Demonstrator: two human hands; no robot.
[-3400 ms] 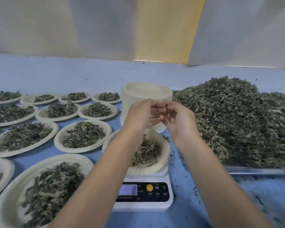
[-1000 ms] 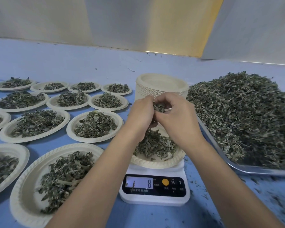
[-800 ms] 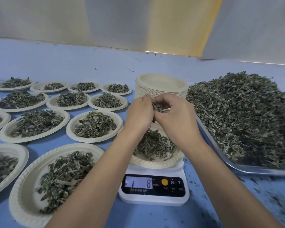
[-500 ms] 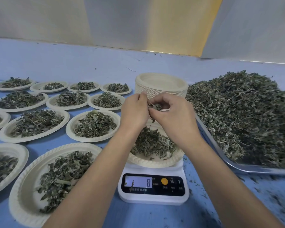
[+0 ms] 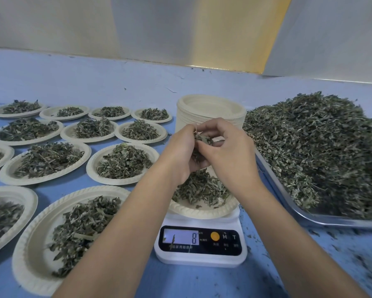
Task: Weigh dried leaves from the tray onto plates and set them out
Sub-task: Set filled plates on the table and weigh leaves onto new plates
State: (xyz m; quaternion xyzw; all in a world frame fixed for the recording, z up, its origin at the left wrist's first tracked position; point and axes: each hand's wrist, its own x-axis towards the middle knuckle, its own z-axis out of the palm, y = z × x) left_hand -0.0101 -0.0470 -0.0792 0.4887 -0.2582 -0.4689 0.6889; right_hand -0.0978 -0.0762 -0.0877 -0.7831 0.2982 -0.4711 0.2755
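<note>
Above cream paper plate of dried green leaves on white digital scale, left hand and right hand pinch one leaf clump.

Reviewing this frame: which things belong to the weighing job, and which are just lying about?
In the job: left hand and right hand holding a clump of leaves; plate on the scale; tray; stack of empty plates; filled plates.
Lying about: leaf crumbs on the table; wall panels.

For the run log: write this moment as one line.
stage: weighing | left hand: holds leaves | right hand: pinches same leaves above plate on scale | display: 8 | tray: heaped
</note>
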